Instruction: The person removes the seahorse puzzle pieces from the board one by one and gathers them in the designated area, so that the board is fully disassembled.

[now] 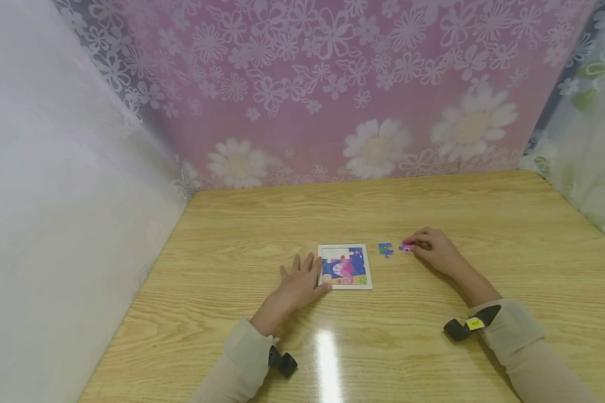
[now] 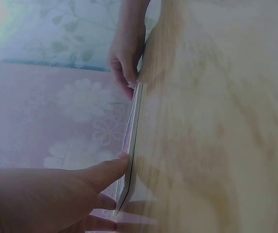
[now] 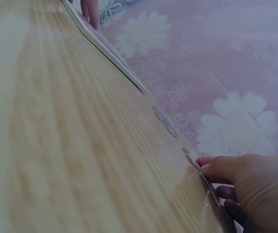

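A square jigsaw puzzle board with a white border lies on the table, its picture showing a pink sea creature on blue. At its upper left, a bare white area shows. My left hand rests at the board's left side with fingers spread, the thumb on its near edge. To the right, my right hand pinches a pink puzzle piece with an eye on it, low over the tabletop. Between that piece and the board lies a blue puzzle piece with green marks.
The wood-grain table meets a pink flowered curtain at its far edge. A pale wall covering stands along the left side, and another flowered sheet along the right. Both wrists carry small black cameras.
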Tool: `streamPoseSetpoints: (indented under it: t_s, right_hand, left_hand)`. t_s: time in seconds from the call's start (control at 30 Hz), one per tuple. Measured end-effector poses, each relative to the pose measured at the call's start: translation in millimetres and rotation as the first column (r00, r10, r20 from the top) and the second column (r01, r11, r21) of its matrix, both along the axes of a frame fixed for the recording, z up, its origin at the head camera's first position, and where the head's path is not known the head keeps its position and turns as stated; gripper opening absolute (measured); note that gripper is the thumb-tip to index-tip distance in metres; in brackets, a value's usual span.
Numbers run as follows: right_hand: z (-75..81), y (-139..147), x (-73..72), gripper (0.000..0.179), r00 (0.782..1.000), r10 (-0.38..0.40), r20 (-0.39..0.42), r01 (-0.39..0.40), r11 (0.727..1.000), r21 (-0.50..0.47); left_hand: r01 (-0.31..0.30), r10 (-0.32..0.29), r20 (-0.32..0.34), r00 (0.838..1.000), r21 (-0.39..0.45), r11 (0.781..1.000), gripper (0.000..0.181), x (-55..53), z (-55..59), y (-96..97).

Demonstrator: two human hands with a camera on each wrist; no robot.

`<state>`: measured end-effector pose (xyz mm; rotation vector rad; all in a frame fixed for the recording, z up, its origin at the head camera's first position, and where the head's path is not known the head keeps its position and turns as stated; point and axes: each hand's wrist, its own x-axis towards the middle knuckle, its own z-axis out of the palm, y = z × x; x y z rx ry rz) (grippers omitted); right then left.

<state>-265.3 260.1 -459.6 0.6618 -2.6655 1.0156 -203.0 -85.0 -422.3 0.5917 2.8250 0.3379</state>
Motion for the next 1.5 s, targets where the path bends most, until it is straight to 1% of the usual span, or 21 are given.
streamPoseSetpoints:
  t_s: [0.13,0.23,0.5,0.67,0.73,0.83,0.9,1.0,1.1,1.23,1.37,1.5]
  right_hand:
    - [0.9,0,0.6,0.018,1.0,-0.006,0.021,0.006,1.0,-0.016]
    - [1.5,0,1.2,0.018,1.0,-0.004,0.021,0.005,1.0,-0.024]
    - [1.1,-1,2.7,0.018,1.0,0.003,-0.017,-0.004,0.998,-0.058]
    - [4.1,-3,3.2,0.018,0.999,-0.022,-0.025,0.019,0.993,-0.116]
    - [7.8,-4,3.6,0.018,0.999,-0.017,-0.029,0.013,0.99,-0.138]
    - [16.2,-9,4.7,0.018,0.999,0.009,-0.034,-0.014,0.991,-0.136]
    - [23.3,-15,5.5,0.018,0.999,0.042,-0.033,-0.046,0.991,-0.122]
    - [33.4,-25,6.7,0.018,0.996,0.088,-0.009,-0.089,0.992,-0.094]
    - [39.4,-38,5.2,0.018,0.989,0.147,0.027,-0.145,0.987,-0.072]
    - [41.8,-55,-1.0,0.018,0.971,0.23,0.062,-0.228,0.973,-0.039]
    - [41.2,-70,-8.2,0.017,0.948,0.308,0.08,-0.31,0.951,0.012]
    - [39.4,-82,-13.3,0.016,0.93,0.341,0.136,-0.352,0.933,0.07]
  left_hand:
    - [0.002,-0.002,0.001,1.0,-0.005,1.0,0.071,-0.2,0.7,0.4]
    - [0.002,-0.002,0.002,1.0,-0.005,1.0,0.071,-0.3,0.9,0.5]
    - [-0.001,0.001,0.005,1.0,-0.006,1.0,0.072,0.5,1.4,0.3]
    - [-0.002,0.002,0.004,1.0,0.001,1.0,0.071,0.8,1.5,0.4]
    - [-0.002,0.002,0.004,1.0,0.002,1.0,0.071,0.8,1.5,0.4]
    - [-0.004,0.004,0.005,1.0,0.001,1.0,0.071,0.7,1.2,0.4]
    - [-0.004,0.004,0.003,1.0,-0.002,1.0,0.071,0.6,0.8,0.4]
    - [-0.002,0.002,0.002,1.0,-0.004,1.0,0.071,0.5,0.3,0.5]
    - [0.003,-0.003,-0.002,1.0,-0.006,1.0,0.071,0.3,-0.2,0.1]
    - [0.007,-0.007,-0.007,1.0,-0.01,1.0,0.072,-0.1,-0.6,0.2]
    - [0.007,-0.007,-0.011,1.0,-0.016,1.0,0.072,-0.5,-1.1,0.4]
    - [0.003,-0.003,-0.014,1.0,-0.024,1.0,0.072,-1.3,-1.3,0.3]
